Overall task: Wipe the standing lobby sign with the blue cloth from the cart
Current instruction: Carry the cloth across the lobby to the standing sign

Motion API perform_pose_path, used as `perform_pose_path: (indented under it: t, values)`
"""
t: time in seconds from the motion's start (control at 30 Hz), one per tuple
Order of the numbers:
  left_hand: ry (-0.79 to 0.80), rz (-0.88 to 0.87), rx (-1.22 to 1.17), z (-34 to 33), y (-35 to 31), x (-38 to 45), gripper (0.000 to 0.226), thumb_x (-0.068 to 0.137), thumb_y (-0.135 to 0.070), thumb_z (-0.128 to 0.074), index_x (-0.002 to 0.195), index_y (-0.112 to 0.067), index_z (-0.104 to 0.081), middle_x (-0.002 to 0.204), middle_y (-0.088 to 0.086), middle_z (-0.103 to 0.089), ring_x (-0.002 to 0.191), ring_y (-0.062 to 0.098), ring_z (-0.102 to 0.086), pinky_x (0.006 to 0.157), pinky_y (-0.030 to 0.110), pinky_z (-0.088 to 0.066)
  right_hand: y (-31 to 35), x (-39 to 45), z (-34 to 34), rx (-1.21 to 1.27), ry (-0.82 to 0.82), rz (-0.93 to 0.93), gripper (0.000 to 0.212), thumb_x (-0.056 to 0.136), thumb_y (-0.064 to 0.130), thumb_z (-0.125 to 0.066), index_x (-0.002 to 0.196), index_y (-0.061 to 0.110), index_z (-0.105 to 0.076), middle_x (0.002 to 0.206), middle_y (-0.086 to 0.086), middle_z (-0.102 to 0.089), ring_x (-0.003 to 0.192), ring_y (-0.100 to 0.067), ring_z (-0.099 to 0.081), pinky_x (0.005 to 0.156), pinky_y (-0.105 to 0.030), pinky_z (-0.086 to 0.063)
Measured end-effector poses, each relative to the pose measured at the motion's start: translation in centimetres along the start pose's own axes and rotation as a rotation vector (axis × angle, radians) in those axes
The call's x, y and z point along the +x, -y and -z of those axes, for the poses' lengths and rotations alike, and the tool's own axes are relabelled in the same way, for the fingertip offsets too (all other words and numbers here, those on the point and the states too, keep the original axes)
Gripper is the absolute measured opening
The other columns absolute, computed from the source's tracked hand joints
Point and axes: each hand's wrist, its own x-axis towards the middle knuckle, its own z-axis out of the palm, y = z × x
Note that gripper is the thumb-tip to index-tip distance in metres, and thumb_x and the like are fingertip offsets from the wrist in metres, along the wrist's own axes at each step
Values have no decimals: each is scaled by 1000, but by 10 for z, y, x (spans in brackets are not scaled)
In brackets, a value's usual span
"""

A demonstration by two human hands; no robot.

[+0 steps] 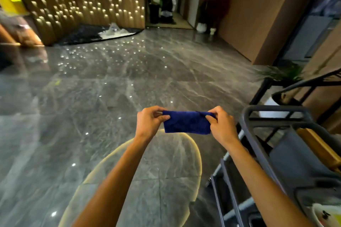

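Beside the grey cart (262, 134), we are pinching the folded blue cloth (186, 122) between left hand (150, 122) and right hand (221, 125), likely readying it; the sign is not visible, so finding it comes next.

A: We see the blue cloth (187, 122) as soft, matt fabric with a faintly napped face, no sheen on it.

B: And the floor (110, 83) under us is polished grey stone, veined like marble, glossy enough to mirror the wall lights.

A: We read the cart (276, 116) frame as smooth grey tubing, metal or plastic we cannot tell, with a dull satin finish.
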Motion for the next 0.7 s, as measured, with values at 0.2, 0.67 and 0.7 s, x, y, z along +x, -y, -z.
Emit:
perform_pose_path:
  t: [0.2, 0.67, 0.7]
  values:
    - [-186, 97, 40, 72, 29, -11, 20, 77, 0, -81, 82, -19, -75, 68, -15, -68, 62, -18, -63, 63, -1, -44, 54, 21, -66, 57, 119, 124, 13, 96, 11, -62, 91, 23, -60, 86, 5, -66, 82, -16, -65, 69, -34, -54]
    - [-602, 349, 201, 209, 83, -38, 14, 83, -6, -78, 97, -9, -78, 82, 1, -75, 66, -6, -67, 64, 0, -46, 178, 62, -230, 199, 512, 453, 20, 93, 7, -63, 86, 24, -56, 78, 12, -62, 77, -16, -60, 60, -11, -40]
    - [-638, 367, 209, 216, 86, -39, 14, 83, -6, -78, 97, -8, -78, 82, 2, -75, 69, -4, -67, 65, 1, -46, 187, 65, -240, 205, 540, 481, 19, 94, 7, -62, 86, 24, -56, 79, 11, -62, 76, -15, -60, 59, -10, -39]
